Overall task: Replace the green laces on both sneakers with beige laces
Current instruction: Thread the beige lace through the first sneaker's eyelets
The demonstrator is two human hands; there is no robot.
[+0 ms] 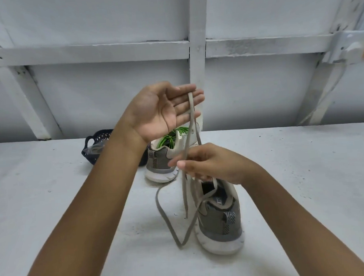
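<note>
From your head camera, your left hand [164, 109] is raised palm-up with the fingers straight, and the beige lace [190, 109] hangs over the fingertips. Your right hand [208, 164] sits lower, pinching the beige lace between thumb and fingers just above the near sneaker [220, 220]. From there the strands drop to that sneaker, and one loops onto the desk [52, 188] on its left. The far sneaker [161, 160] stands behind, the green laces [170, 137] bunched in its opening, just beside a dark basket [96, 143].
</note>
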